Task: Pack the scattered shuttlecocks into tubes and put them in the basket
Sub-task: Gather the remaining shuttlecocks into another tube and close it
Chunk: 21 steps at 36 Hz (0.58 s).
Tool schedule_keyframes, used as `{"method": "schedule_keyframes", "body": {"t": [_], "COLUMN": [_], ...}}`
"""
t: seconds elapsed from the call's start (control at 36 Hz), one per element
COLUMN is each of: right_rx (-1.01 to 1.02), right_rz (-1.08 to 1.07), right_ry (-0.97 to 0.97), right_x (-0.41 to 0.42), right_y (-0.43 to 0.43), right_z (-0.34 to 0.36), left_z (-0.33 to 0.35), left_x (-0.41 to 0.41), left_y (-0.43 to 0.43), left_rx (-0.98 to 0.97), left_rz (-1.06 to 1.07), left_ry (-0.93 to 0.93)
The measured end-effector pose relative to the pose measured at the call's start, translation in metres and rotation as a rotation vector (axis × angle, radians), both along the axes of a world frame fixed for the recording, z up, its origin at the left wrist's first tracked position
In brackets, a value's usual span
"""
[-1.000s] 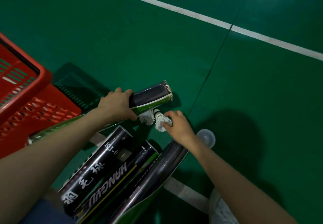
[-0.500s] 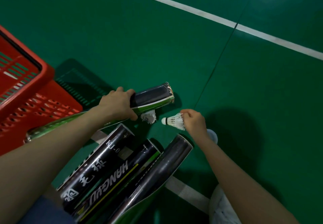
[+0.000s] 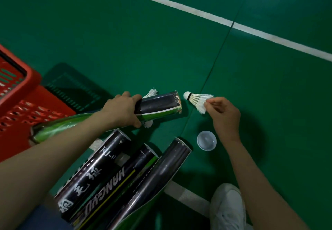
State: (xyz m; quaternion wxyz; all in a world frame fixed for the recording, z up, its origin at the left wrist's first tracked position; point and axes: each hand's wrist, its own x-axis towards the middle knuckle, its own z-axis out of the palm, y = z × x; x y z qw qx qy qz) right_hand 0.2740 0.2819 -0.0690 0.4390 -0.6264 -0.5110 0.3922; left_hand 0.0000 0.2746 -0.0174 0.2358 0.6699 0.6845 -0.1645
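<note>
My left hand (image 3: 122,110) grips a black-and-green shuttlecock tube (image 3: 158,106) lying nearly level, its open mouth facing right. My right hand (image 3: 224,114) pinches a white shuttlecock (image 3: 197,99) by its feathers, cork tip pointing left at the tube mouth, a short gap away. Two more shuttlecocks lie by the tube: one (image 3: 151,93) behind it, one (image 3: 148,123) under it on the floor. The red basket (image 3: 27,95) stands at the left.
Three dark tubes (image 3: 100,174) lie side by side near my legs, mouths pointing away. A white tube cap (image 3: 206,140) rests on the green court floor below my right hand. My white shoe (image 3: 227,206) is at bottom right. White court lines cross the floor.
My right hand has lifted the shuttlecock from the floor under the tube and carried it up and right, turning its cork toward the tube mouth. The left hand kept its grip.
</note>
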Motion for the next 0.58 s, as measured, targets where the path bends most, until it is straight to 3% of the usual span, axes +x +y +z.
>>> {"method": "schedule_keyframes", "body": {"t": [0.17,0.36,0.58], "right_rx": [-0.023,-0.120,-0.151], "right_rz": [0.245,0.243,0.369], "right_ry": [0.056,0.147,0.052], "right_x": [-0.002,-0.025,-0.032], "right_y": [0.003,-0.008,-0.020], "right_z": [0.019,0.021,0.024], "left_z": [0.000,0.004,0.008], "left_x": [0.002,0.012,0.010], "left_y": [0.001,0.001,0.001], "left_rx": [0.023,0.064,0.125], "left_rz": [-0.046,-0.095,-0.087], "left_ry": [-0.095,-0.184,-0.180]}}
